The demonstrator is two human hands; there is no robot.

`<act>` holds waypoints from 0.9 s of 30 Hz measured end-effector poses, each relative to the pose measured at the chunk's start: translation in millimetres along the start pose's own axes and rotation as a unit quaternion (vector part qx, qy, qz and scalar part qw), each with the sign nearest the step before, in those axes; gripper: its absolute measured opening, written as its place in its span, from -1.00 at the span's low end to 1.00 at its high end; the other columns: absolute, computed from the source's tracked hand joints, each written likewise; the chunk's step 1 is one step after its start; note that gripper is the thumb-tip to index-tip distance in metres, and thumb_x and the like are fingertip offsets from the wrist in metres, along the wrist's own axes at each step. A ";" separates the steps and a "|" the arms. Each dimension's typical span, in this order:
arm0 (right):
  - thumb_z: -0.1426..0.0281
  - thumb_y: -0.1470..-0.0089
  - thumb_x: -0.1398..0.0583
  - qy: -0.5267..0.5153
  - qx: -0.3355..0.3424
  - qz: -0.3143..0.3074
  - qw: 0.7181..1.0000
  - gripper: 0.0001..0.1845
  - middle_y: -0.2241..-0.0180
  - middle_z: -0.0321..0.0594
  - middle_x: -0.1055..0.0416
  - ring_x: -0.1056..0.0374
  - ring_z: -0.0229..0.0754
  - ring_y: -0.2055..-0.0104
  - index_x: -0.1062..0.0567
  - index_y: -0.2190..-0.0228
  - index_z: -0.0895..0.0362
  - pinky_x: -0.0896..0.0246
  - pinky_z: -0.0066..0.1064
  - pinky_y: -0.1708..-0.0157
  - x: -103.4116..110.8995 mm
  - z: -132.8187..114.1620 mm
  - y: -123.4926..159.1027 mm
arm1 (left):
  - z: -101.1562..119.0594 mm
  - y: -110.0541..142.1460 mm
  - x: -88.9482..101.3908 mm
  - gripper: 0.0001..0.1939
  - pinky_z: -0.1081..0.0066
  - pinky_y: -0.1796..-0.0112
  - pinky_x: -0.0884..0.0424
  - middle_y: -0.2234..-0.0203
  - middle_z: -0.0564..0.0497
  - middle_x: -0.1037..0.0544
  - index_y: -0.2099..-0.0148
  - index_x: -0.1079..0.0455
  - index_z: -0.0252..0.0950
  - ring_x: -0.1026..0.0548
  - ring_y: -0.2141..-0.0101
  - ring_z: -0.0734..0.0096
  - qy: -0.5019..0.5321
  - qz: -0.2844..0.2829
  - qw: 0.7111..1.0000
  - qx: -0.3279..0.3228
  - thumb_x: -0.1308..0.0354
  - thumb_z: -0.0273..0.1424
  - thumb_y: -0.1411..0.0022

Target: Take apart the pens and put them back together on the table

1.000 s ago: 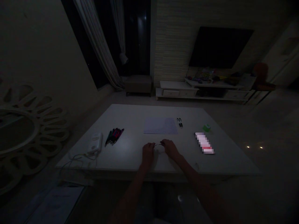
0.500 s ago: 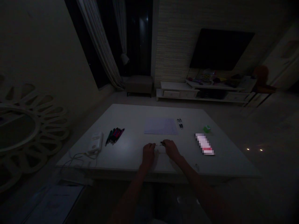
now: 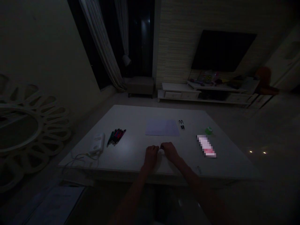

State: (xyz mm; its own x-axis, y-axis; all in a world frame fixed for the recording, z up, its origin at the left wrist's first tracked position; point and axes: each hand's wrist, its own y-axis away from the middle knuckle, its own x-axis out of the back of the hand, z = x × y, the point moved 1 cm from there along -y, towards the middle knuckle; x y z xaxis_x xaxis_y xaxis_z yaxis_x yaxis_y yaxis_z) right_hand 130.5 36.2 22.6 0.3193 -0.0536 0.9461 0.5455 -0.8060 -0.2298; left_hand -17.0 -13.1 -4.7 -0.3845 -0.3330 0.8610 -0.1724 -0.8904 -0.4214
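The room is very dark. My left hand and my right hand rest together near the front middle of a white table. Both have their fingers curled and their fingertips meet around a small thin object, too dim to name. A sheet of paper lies just beyond my hands. Two dark pens lie at its right edge.
A bunch of coloured pens and a white device with a cable sit on the left of the table. A green object and a pink-white item lie on the right. A TV hangs on the far wall.
My two hands have drawn closer, so the small gap and the thin object seen between them earlier are now covered by the fingertips. The view shifted slightly.
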 end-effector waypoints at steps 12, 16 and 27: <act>0.39 -0.14 -0.14 -0.050 0.018 0.028 0.998 -0.82 0.26 -0.16 -0.54 -0.40 -0.15 0.18 -0.53 0.25 0.09 -0.07 -0.29 0.09 35.0 7.4 11.0 | -3.0 0.3 -6.8 -0.70 0.28 0.14 -0.28 0.28 -0.03 -0.42 0.09 -0.28 -0.26 -0.37 0.21 0.30 0.020 0.016 1.000 0.007 0.05 -0.65 -0.17; 0.39 -0.12 -0.16 -0.069 0.007 0.027 0.997 -0.83 0.31 -0.19 -0.56 -0.41 -0.15 0.22 -0.58 0.35 0.07 -0.09 -0.31 0.11 39.0 2.6 7.2 | -1.5 1.1 -7.1 -0.73 0.28 0.15 -0.29 0.29 -0.04 -0.41 0.10 -0.28 -0.27 -0.36 0.21 0.30 0.018 0.005 1.000 -0.025 0.08 -0.63 -0.20; 0.35 0.05 -0.23 -0.228 -0.024 -0.039 0.973 -0.86 0.44 -0.22 -0.57 -0.47 -0.15 0.39 -0.62 0.46 0.06 -0.24 -0.41 0.33 43.5 4.9 -7.0 | 2.9 4.5 -6.8 -0.70 0.27 0.14 -0.31 0.24 -0.06 -0.39 0.06 -0.23 -0.28 -0.35 0.21 0.29 -0.011 -0.024 0.999 -0.036 0.11 -0.64 -0.19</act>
State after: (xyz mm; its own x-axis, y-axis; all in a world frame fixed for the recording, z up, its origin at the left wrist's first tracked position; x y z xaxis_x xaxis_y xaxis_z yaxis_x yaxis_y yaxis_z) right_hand 144.4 42.3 64.2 0.5945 0.2665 0.7586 0.5489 -0.8239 -0.1407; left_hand -12.5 -15.7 -11.6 -0.3538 -0.2973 0.8868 -0.2556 -0.8813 -0.3974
